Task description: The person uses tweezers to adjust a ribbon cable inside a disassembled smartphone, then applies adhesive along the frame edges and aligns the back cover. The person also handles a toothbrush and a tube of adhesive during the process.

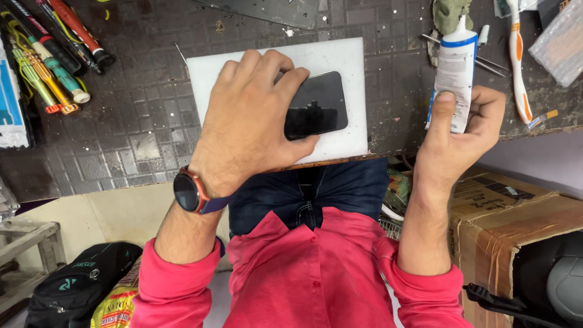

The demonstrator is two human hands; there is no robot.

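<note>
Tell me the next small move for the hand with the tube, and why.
Probably bring the tube over to the phone. The right hand holds it upright, off to the side, nozzle away from the phone, while the left hand pins the phone flat on the white pad.

The person wears a pinkish-red buttoned shirt with long sleeves pushed up the forearms, dark blue denim jeans, and a round black wristwatch with orange rim and purple strap.
</note>
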